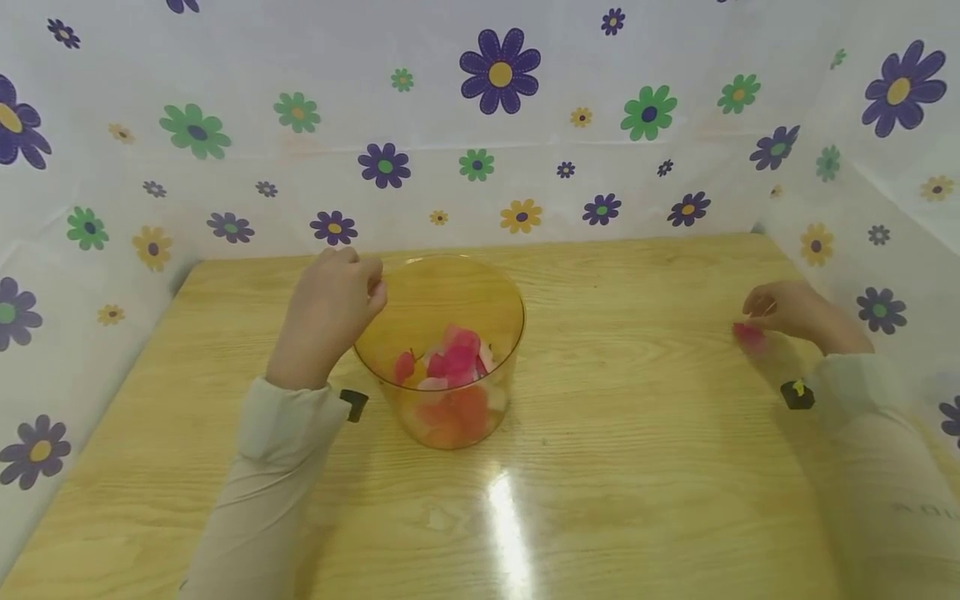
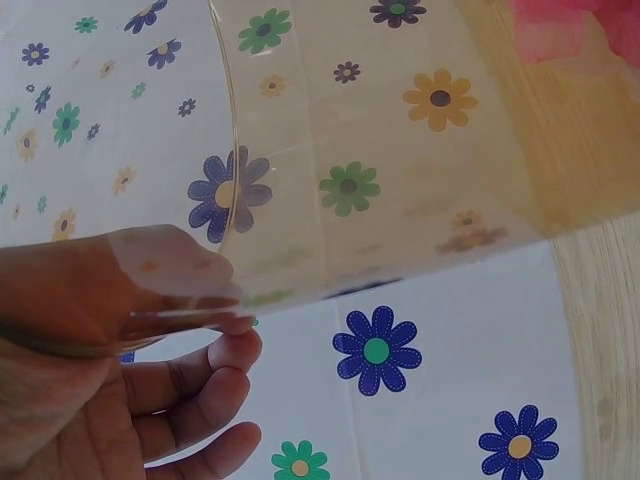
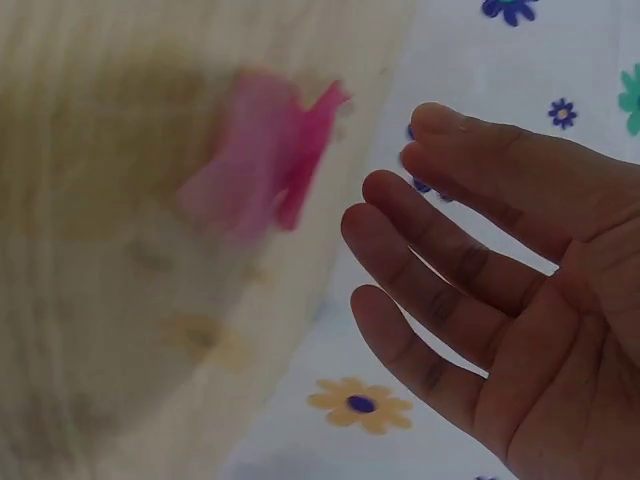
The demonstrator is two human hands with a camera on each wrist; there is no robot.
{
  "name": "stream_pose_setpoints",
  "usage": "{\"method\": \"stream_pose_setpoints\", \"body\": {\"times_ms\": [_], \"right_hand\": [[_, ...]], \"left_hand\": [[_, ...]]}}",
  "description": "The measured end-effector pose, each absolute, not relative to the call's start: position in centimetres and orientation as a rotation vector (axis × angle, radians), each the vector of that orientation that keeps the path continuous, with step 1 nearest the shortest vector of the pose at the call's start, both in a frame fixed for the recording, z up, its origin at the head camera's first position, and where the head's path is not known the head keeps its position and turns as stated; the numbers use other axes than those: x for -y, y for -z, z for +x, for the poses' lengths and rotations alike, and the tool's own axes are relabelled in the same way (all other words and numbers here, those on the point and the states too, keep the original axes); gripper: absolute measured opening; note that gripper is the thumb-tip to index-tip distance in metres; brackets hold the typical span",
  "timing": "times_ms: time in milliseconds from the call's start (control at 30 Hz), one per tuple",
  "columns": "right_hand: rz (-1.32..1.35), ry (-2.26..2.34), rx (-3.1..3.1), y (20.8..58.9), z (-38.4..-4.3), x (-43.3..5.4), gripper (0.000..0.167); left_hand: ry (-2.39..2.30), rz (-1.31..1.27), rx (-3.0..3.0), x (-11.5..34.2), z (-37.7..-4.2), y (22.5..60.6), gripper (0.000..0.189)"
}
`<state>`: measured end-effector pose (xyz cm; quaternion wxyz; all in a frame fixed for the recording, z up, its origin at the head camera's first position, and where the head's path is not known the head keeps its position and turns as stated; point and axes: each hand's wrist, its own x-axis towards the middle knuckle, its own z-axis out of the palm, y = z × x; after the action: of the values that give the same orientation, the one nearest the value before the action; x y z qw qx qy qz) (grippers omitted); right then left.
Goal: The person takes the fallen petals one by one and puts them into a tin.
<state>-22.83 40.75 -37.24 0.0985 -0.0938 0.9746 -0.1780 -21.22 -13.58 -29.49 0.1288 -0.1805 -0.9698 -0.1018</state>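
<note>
On the left of the head view my left hand [image 1: 327, 308] pinches the rim of a clear amber plastic bucket [image 1: 450, 287]. In the left wrist view its thumb and index finger hold the bucket's edge, while the other fingers are loosely bent below. Inside lies a heap of pink and red petals [image 1: 459, 358]. Far to the right, my right hand [image 1: 797, 313] is over the table. Right by its fingertips is a pink petal piece [image 1: 748, 336]. The right wrist view shows the fingers spread and apart from the blurred pink petals [image 3: 250, 165].
The wooden table [image 1: 637, 400] carries the bucket left of the middle. White flower-printed sheets [image 1: 555, 158] stand around its back and both sides. The right hand is close to the table's right edge. A bright reflection lies near the front.
</note>
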Motion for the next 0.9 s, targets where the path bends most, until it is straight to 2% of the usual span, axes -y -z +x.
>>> {"method": "stream_pose_setpoints", "body": {"times_ms": [267, 500, 900], "right_hand": [[-0.237, 0.528, -2.824, 38.4, -23.3, -41.9, 0.023], [-0.208, 0.486, -2.784, 38.8, -23.8, -42.0, 0.013], [-0.230, 0.490, -2.858, 37.9, -24.5, -41.7, 0.010]], "left_hand": [[0.322, -0.519, 2.800, 13.8, -21.2, 29.5, 0.015], [0.308, -0.531, 2.804, 13.7, -21.4, 29.7, 0.016], [0.318, -0.520, 2.807, 13.7, -21.3, 29.7, 0.016]]}}
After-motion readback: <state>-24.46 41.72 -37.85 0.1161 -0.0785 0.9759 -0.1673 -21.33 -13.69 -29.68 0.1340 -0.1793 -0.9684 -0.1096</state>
